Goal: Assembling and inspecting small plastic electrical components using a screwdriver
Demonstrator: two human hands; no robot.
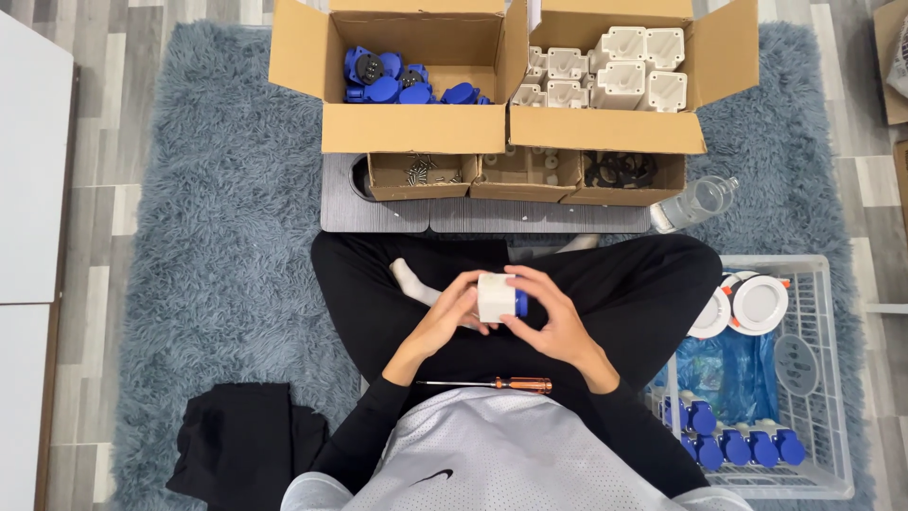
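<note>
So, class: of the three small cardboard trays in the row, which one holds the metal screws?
The left-end small cardboard tray: silvery screws lie inside, unlike the other two.

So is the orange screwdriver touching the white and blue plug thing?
Apart. The head view shows the screwdriver lying on the lap, with clear space between it and the plug part held above in both hands.

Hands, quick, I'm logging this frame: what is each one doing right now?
Left hand: closed around the white housing with the blue part, gripping its left side.
Right hand: closed on the same piece from the right, fingers over its top.
</note>
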